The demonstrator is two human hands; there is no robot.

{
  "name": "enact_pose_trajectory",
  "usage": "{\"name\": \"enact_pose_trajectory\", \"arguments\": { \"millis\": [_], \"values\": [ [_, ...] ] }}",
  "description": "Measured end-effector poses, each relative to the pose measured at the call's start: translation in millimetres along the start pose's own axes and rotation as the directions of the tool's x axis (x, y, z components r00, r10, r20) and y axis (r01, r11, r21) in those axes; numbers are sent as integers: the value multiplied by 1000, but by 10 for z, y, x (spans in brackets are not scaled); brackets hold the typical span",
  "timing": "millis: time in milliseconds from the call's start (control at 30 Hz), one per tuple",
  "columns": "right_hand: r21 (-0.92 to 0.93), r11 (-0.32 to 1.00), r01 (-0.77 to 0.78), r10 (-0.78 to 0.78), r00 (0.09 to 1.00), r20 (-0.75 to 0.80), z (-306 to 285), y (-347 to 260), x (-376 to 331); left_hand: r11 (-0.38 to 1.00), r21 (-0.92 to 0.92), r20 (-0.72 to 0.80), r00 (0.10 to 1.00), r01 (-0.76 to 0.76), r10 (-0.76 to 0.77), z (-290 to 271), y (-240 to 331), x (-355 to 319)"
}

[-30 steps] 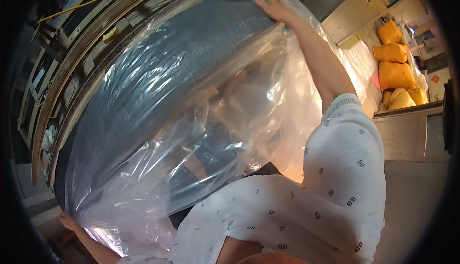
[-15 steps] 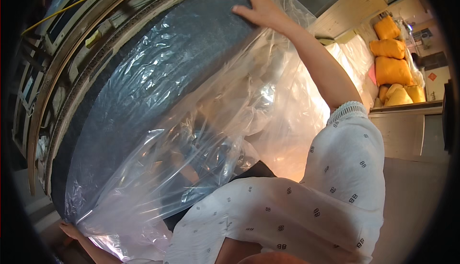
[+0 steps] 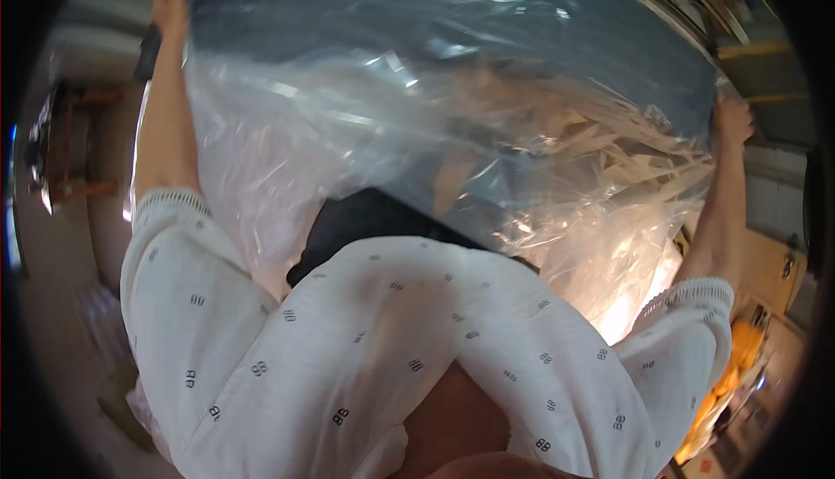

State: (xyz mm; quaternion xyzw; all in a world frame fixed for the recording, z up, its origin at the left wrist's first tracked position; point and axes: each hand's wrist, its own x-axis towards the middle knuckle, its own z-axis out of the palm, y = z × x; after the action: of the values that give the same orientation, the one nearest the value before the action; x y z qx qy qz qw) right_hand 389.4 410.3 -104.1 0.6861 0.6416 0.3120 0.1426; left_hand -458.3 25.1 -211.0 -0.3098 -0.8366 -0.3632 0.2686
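A wide sheet of clear plastic film (image 3: 287, 122) spreads across a dark, curved-looking surface (image 3: 252, 0) and hangs in creased folds toward my body. My left hand (image 3: 171, 11) is at the far left corner, fingers closed on the film's edge. On the right side, my right hand (image 3: 733, 118) is closed at the film's other edge, next to the corner of the dark surface. Both arms are stretched wide, with the film between them. Its lower part lies against my dark lower clothing (image 3: 374, 222), partly see-through.
A long rail (image 3: 670, 5) borders the far right side of the dark surface. Orange bundles (image 3: 738, 348) are stacked at the lower right, near a pale wooden door panel (image 3: 765, 266). At the left stands a brown frame-like piece of furniture (image 3: 74, 144).
The view has swung round to face the dark surface squarely. My right hand, spread open over the far edge before, is now closed at the right edge. The left hand stays at its corner.
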Motion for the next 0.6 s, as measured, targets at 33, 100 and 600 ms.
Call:
{"name": "enact_pose_trajectory", "arguments": {
  "millis": [33,100,600],
  "values": [
    [33,970,239,-201,874,-442,-382,-137,-227,995,13,21,995,94,-94,-200,-16,50],
    [482,582,655,-282,719,-636,-802,-589,-123,977,177,-98,990,119,-103,-836,-518,326],
    [623,442,645,-324,763,-560,-970,-952,-2945,913,62,-318,875,403,-364,110,-1033,833]
  ]
}}
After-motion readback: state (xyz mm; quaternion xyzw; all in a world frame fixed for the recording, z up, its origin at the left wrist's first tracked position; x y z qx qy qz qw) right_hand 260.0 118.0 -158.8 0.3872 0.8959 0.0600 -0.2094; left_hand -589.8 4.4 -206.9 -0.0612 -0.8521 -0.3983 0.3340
